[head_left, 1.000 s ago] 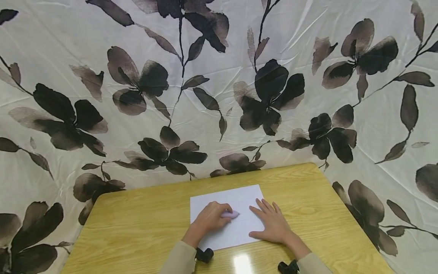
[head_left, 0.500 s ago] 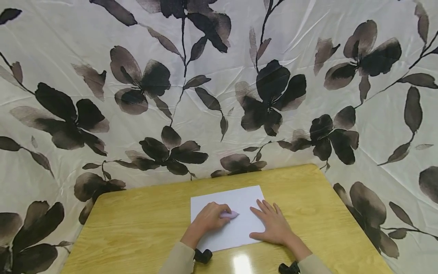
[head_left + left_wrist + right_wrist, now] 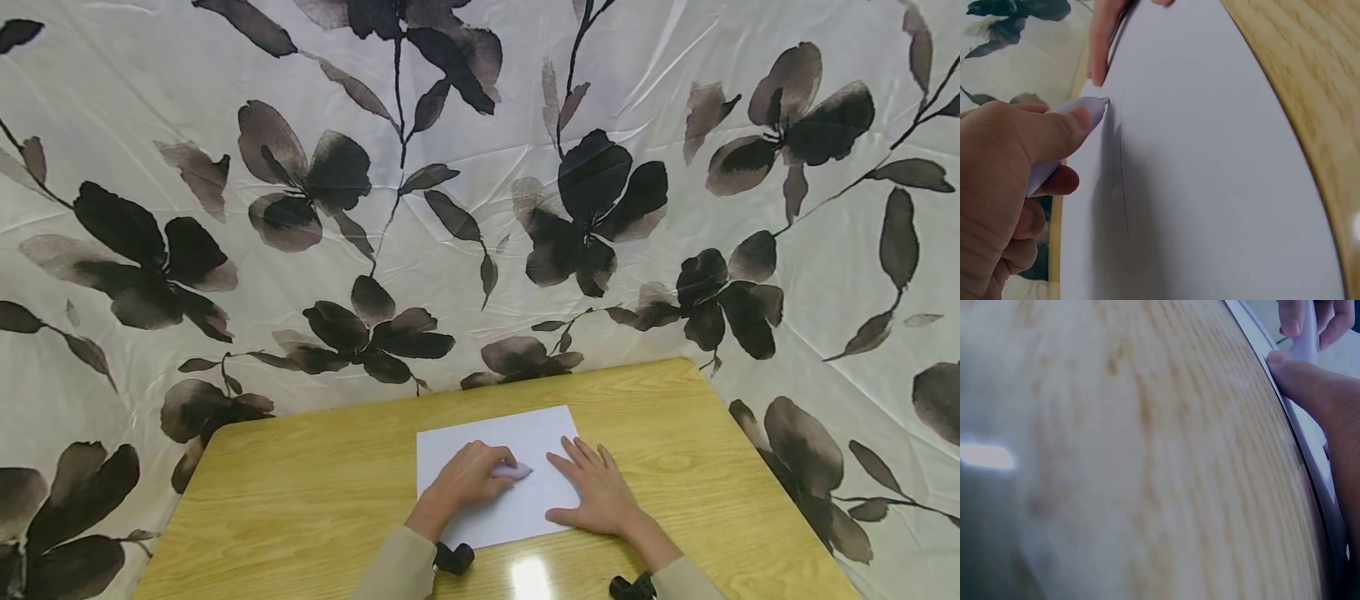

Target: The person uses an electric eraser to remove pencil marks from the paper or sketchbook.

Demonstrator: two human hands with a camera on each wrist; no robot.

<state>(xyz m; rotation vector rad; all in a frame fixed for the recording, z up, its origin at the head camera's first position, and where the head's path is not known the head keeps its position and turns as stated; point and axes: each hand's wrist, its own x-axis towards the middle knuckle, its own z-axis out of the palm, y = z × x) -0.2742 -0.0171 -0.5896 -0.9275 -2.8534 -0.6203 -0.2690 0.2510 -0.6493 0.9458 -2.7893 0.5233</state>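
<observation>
Pale purple, a small tool (image 3: 517, 472) with a pointy tip is over the middle of a white sheet of paper (image 3: 517, 518). The left hand (image 3: 467, 475) pinches it between its thumb and fingers, with the tip pointing to the paper's right edge. It is hard to tell if the tip touches the paper. A thin dark line (image 3: 1124, 187) runs along the sheet close by. The right hand (image 3: 598, 493) is spread out wide on the paper's right edge, with its thumb near the front right corner. The paper lies on a yellow wood counter (image 3: 300, 483), between its back left and back right corners. Behind the back edge hangs a pale cloth (image 3: 480, 150) with dark flowers.
</observation>
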